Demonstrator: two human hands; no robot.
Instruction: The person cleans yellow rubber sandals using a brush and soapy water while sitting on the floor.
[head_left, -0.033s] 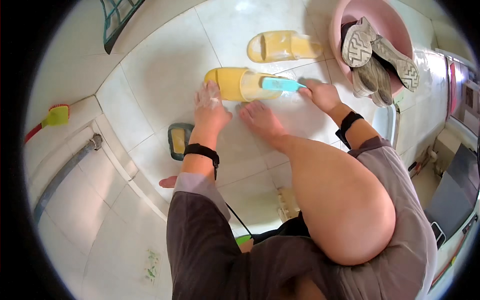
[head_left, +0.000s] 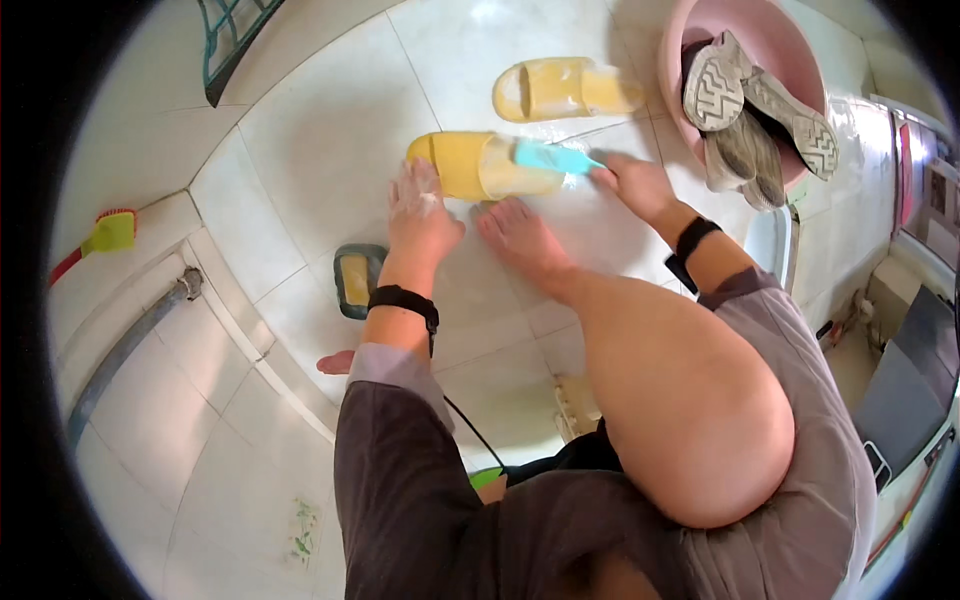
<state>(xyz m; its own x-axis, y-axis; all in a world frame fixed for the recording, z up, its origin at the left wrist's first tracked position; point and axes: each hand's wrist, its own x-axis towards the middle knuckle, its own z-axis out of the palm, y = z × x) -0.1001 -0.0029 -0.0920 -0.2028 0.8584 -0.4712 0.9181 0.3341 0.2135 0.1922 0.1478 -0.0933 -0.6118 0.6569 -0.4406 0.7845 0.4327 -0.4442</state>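
Note:
A yellow slipper [head_left: 462, 166] lies on the tiled floor, its sole smeared with white lather. My left hand [head_left: 418, 205], with suds on its back, grips the strap end of the slipper and steadies it. In my right hand [head_left: 640, 186] is the handle of a light-blue scrubbing brush [head_left: 550, 157], whose head rests over the heel part of the sole; the bristles are hidden underneath. Farther off lies a second yellow slipper [head_left: 558, 88], also streaked with lather. Left of my left wrist sits a dark soap dish [head_left: 378, 262] holding a yellowish bar of soap [head_left: 355, 280].
At the far right stands a pink basin [head_left: 674, 50] with several dirty sneakers [head_left: 716, 92] in it. My bare foot [head_left: 515, 232] is just below the slipper. A green brush with a red handle [head_left: 112, 231] lies on the ledge at left.
The light-blue brush and my right hand have shifted slightly left and away from me along the sole. My left hand stays on the slipper.

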